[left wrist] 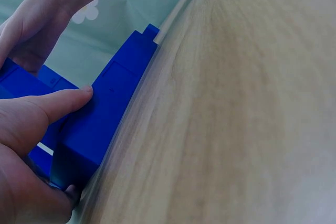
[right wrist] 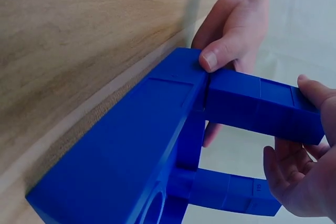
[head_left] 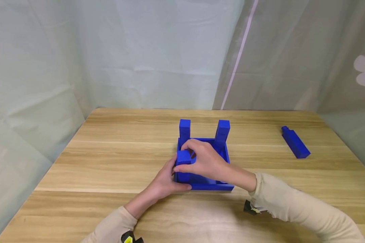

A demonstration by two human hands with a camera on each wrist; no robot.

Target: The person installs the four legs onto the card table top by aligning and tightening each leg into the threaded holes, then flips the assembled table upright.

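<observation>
A blue square base (head_left: 211, 185) lies on the wooden table (head_left: 109, 162), with two blue legs (head_left: 184, 130) (head_left: 222, 131) standing upright at its far corners. My right hand (head_left: 197, 158) grips a third blue leg (head_left: 184, 158) at the base's near left corner. My left hand (head_left: 170, 179) holds that same corner, thumb along the front wall. In the right wrist view the held leg (right wrist: 262, 106) meets the base (right wrist: 131, 150) under the left thumb (right wrist: 218, 59). The left wrist view shows my left thumb (left wrist: 52, 106) pressed on the base's side (left wrist: 105, 114).
A fourth blue leg (head_left: 295, 142) lies loose on the table at the far right. Pale curtains hang behind the table and along its left side. The table's edges run close on the left and at the back.
</observation>
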